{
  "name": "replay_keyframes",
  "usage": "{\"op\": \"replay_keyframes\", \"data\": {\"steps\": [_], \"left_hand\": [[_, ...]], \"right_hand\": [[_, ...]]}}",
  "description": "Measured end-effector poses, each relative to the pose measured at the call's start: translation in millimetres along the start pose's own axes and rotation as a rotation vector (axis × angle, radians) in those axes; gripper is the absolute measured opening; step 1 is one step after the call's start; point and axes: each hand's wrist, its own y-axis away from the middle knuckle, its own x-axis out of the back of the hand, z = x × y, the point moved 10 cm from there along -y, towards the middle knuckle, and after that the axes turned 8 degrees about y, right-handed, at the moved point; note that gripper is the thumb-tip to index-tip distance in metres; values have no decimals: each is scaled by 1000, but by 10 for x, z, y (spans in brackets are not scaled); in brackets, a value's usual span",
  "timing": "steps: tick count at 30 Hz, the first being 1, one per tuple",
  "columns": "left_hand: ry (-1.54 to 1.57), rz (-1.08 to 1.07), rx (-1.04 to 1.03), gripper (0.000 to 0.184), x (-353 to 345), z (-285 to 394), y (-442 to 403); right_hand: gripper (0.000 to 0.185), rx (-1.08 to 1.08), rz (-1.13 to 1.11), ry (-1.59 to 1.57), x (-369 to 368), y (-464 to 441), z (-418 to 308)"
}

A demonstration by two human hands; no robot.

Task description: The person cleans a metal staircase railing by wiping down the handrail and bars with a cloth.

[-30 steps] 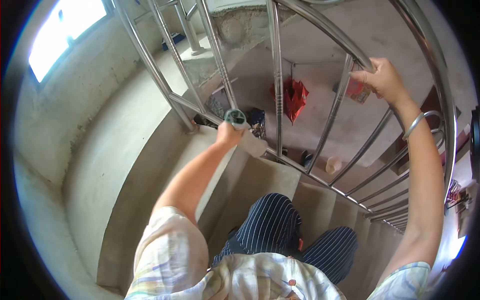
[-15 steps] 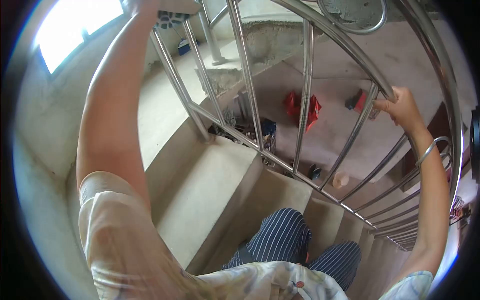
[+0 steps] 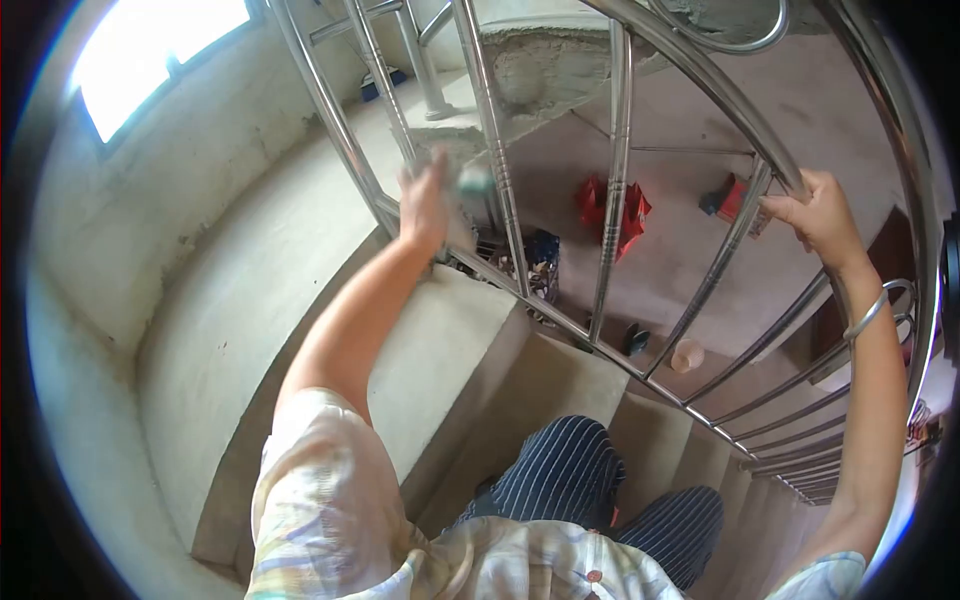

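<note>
My left hand (image 3: 425, 205) is at a steel baluster (image 3: 380, 85) on the left part of the railing, smeared by motion. A pale, blurred cloth-like thing with a green patch (image 3: 474, 183) shows just beside it; the fingers are too blurred to tell how they hold it. My right hand (image 3: 818, 215) is wrapped round the curved steel rail (image 3: 735, 100) at the right, next to the top of another baluster. A silvery bangle (image 3: 866, 312) sits on the right wrist.
Concrete steps (image 3: 420, 340) run down to the lower right beneath my striped trouser legs. Beyond the railing, on the floor below, lie a red object (image 3: 630, 220), a pale bucket (image 3: 687, 355) and dark shoes (image 3: 635, 338). A plastered wall (image 3: 220, 130) with a window curves along the left.
My left hand went up to the top left, then came back down to the balusters. The right hand keeps its grip on the rail. The view has shifted slightly.
</note>
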Motion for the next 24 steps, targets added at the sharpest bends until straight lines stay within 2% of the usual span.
{"op": "replay_keyframes", "data": {"steps": [1, 2, 4, 5, 7, 8, 9, 10, 11, 12, 14, 15, 17, 21, 23, 24], "left_hand": [[-562, -185, -110, 46, 207, -302, 69], [-1268, -311, -62, 57, -29, -162, 404], [-1101, -353, 72, 70, 0, -203, 404], [-1109, -342, 54, 70, -31, -96, 310], [-1145, -232, -135, 67, -140, 288, 38], [-1139, -243, -411, 63, -215, 488, -204], [-1043, -160, -389, 58, -361, 912, -330], [-1108, -184, -646, 59, -464, 1159, -658], [-271, -204, -387, 58, -402, 1304, -1070], [-1029, -60, -747, 49, -729, 1876, -992], [-1179, -38, -855, 44, -1005, 2416, -1303], [-1179, -35, -860, 44, -1058, 2576, -1492], [-1341, 104, -794, 48, -1054, 2730, -1730], [-1169, 71, -828, 47, -1043, 2354, -1292], [-1062, 59, -969, 46, -895, 2000, -1032], [-1026, 7, -912, 46, -774, 1757, -978]], "right_hand": [[23, -3, 7, -10, 7, 11, 4], [23, -6, 10, -7, -1, 19, 36], [23, 43, 5, -16, -14, -7, 17], [23, 60, 16, -24, 1, -21, -24], [23, 5, 20, -21, 3, 11, -16], [23, 11, 25, -22, 16, 11, -26], [24, 0, 14, -26, 12, 14, -21], [24, -12, 2, -32, -2, 9, -2], [24, -8, 4, -34, 1, 2, 14], [25, -11, 5, -11, 5, -4, 43], [26, -8, 12, 10, 9, -13, 31], [26, -31, 24, 15, 18, -5, 39], [26, -63, 29, 19, 27, 5, 62], [26, -45, 35, 20, 26, 14, 57], [26, -16, 18, 22, 22, 7, 38], [26, -21, 7, 23, 4, 6, 56]]}}
